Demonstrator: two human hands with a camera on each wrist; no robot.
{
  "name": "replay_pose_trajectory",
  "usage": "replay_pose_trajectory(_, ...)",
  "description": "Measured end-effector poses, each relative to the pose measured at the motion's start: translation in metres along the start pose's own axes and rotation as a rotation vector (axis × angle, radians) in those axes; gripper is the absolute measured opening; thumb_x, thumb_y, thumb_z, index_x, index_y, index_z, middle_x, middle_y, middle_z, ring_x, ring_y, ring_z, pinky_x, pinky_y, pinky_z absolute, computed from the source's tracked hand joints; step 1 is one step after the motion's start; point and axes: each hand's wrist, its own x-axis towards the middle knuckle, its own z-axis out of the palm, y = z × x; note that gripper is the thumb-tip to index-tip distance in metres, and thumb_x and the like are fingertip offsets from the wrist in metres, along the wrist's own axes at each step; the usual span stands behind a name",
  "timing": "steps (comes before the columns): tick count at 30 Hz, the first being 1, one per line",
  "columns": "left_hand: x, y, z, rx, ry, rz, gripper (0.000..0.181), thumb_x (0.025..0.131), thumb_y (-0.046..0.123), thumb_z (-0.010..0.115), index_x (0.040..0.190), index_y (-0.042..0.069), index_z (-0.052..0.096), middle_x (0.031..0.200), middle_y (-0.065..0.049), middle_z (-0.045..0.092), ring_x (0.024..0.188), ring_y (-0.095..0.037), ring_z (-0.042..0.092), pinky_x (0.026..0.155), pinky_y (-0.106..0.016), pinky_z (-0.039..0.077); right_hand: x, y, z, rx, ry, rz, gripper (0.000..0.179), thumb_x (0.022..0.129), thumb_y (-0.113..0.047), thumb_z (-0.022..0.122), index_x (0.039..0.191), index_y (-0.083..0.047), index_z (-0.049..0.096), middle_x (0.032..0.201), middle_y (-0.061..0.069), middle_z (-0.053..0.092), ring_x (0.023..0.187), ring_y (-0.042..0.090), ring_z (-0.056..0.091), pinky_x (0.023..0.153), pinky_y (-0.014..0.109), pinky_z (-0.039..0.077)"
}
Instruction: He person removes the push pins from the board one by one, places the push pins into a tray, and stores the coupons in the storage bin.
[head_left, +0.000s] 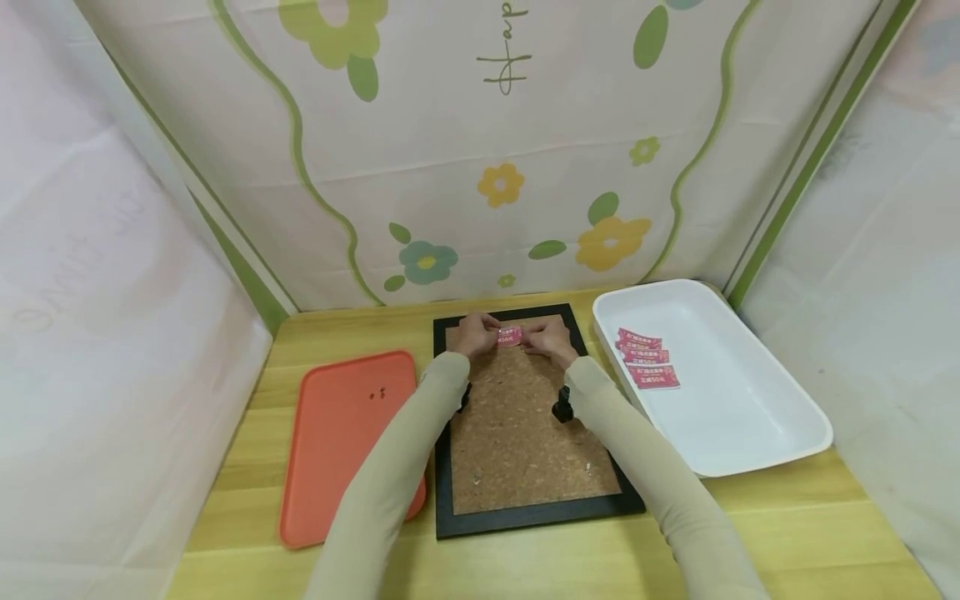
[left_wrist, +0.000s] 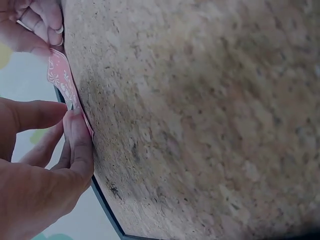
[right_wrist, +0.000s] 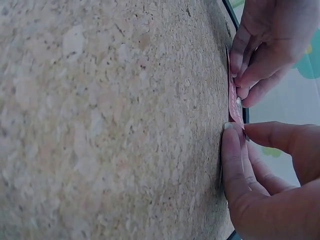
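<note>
A pink coupon (head_left: 509, 337) with white print lies at the top of a black-framed cork board (head_left: 525, 433). My left hand (head_left: 475, 335) is at the coupon's left end, its thumb and fingertips pinching a small shiny pushpin (right_wrist: 238, 102) against the paper. On the other end, the thumb and index finger of my right hand (head_left: 550, 340) pinch the coupon's edge. In the left wrist view the coupon (left_wrist: 64, 75) bends slightly between the two hands. The pin's point is hidden.
Right of the board, a white tray (head_left: 738, 392) holds several more pink coupons (head_left: 654, 377). To the left lies a red tray (head_left: 345, 450) with a few tiny dark pieces (head_left: 378, 393). Small shiny pins (head_left: 477, 480) show near the board's lower corners. A patterned curtain stands behind.
</note>
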Motion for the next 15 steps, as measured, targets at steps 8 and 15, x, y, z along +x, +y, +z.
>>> replay_pose_trajectory(8,0.0032,-0.0021,0.0052,-0.002,0.021,0.043,0.024,0.1,0.001,0.06,0.117,0.003,0.077,0.119,-0.016,0.074,0.106,-0.03,0.07,0.088,-0.041,0.061,-0.0028,-0.0002,0.0002,-0.045,-0.005,-0.027,0.022,0.096,-0.004,0.072,0.115,0.005,0.078,0.107,0.024,0.079,0.085,0.024,0.081,0.076,0.031,0.065)
replay_pose_trajectory(15,0.0051,-0.0003,0.0097,0.036,0.061,0.068,0.022,0.099,-0.002,0.061,0.112,0.003,0.078,0.117,-0.016,0.073,0.105,-0.03,0.069,0.089,-0.043,0.06,-0.0028,0.001,0.0002,-0.097,-0.009,-0.051,0.022,0.097,-0.01,0.073,0.115,0.002,0.079,0.111,0.022,0.078,0.086,0.022,0.081,0.077,0.031,0.065)
